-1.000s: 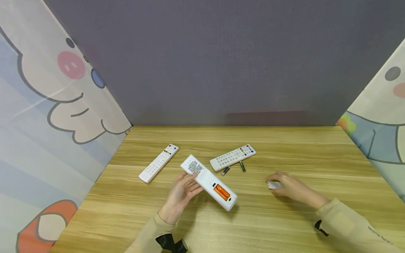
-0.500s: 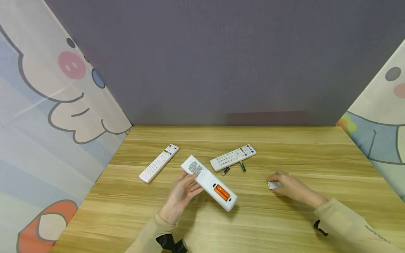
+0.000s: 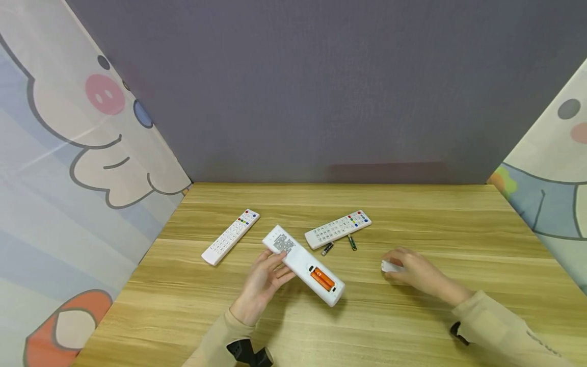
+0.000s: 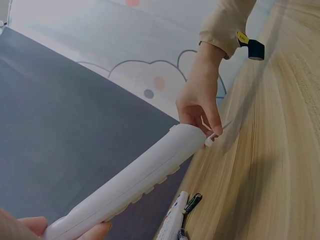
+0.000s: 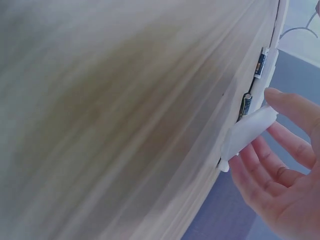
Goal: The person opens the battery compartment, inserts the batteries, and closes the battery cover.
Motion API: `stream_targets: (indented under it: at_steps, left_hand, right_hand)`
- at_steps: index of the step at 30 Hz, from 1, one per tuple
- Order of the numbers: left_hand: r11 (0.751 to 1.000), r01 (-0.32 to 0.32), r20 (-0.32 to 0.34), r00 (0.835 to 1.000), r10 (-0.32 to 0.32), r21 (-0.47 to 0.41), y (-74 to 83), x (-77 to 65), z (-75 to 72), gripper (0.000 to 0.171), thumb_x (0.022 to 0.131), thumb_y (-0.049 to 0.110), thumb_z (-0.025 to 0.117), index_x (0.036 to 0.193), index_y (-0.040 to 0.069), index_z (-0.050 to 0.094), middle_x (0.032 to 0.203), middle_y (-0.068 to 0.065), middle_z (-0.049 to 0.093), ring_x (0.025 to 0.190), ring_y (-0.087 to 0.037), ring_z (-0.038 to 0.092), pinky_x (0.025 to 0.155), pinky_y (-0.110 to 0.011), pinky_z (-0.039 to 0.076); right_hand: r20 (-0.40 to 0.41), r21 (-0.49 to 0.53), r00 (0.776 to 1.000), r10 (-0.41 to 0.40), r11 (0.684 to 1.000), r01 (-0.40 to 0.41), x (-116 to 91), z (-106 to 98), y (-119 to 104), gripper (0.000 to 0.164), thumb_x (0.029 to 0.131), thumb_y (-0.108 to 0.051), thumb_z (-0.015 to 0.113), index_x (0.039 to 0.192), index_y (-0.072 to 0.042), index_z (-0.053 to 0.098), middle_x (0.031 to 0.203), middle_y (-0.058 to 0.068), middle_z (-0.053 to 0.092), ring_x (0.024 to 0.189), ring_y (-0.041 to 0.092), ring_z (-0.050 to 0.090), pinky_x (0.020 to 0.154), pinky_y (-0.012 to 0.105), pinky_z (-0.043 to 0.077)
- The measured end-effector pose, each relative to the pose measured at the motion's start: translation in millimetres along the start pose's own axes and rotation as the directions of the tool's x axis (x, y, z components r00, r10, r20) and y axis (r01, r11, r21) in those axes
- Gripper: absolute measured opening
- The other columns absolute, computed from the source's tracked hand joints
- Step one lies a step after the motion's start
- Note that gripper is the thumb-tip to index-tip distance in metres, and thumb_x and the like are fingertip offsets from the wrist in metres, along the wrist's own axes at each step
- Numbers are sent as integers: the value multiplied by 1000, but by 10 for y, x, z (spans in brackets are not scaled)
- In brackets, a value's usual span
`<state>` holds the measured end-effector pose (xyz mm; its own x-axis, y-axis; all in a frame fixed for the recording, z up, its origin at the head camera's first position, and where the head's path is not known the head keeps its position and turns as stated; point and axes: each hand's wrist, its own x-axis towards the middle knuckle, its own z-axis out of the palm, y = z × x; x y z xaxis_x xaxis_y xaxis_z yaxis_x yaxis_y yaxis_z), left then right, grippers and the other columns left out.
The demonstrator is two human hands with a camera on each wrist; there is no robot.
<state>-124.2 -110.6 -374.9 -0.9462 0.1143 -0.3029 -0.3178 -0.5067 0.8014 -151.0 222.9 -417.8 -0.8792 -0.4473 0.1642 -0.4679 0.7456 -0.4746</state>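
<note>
My left hand (image 3: 262, 285) holds a white remote control (image 3: 298, 260) by its far end, tilted above the table with its back facing up. Two orange batteries (image 3: 322, 279) sit in its uncovered battery compartment. Off to the right, my right hand (image 3: 415, 271) pinches a small white battery cover (image 5: 249, 131) between thumb and fingers, apart from the remote. In the left wrist view the held remote's side shows, and the cover appears edge-on in the right hand.
Another white remote (image 3: 338, 229) lies buttons up at the centre back, with a dark battery (image 3: 327, 248) and a green battery (image 3: 351, 242) beside it. A further white remote (image 3: 231, 237) lies at the left. Behind the wooden table (image 3: 440, 219) stands a grey panel (image 3: 321, 92).
My right hand has moved slightly left with the battery cover, which now looks more tilted. My left hand and its remote stay almost where they were.
</note>
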Motion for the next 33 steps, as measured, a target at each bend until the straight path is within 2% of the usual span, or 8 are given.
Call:
stream_targets:
  at_steps: [7,16,29,33]
  left_hand:
    - [1000,3,-7,1000,-3,-5,-16,13,2,28,87,2,48,115,2,40,91,-5,59,80,-22,61,80,-37,51]
    - [1000,11,4,1000,-11,-19,-23,8,21,36,86,1,49,120,-1,37,94,-6,59,84,-24,61,84,-41,49]
    - [1000,18,13,1000,-18,-21,-45,17,40,32,87,2,48,117,1,38,93,-6,59,84,-23,60,85,-41,49]
    - [1000,16,9,1000,-16,-21,-52,17,49,34,87,2,47,120,0,36,93,-6,59,84,-23,61,85,-41,48]
  right_hand:
    - [-78,37,997,-18,999,21,2,31,-104,31,70,-11,72,97,0,62,83,-4,57,72,10,54,59,23,50]
    - [-154,99,986,-61,992,77,25,60,-218,33,68,-7,73,96,4,61,79,-5,56,69,4,52,57,19,51]
    - [-292,158,943,-157,965,210,62,122,-365,31,63,-1,75,90,4,60,76,-3,57,67,3,53,55,20,52]
    - [-303,177,940,-153,961,214,73,131,-433,34,62,-1,75,92,3,59,77,-3,57,68,3,53,56,21,52]
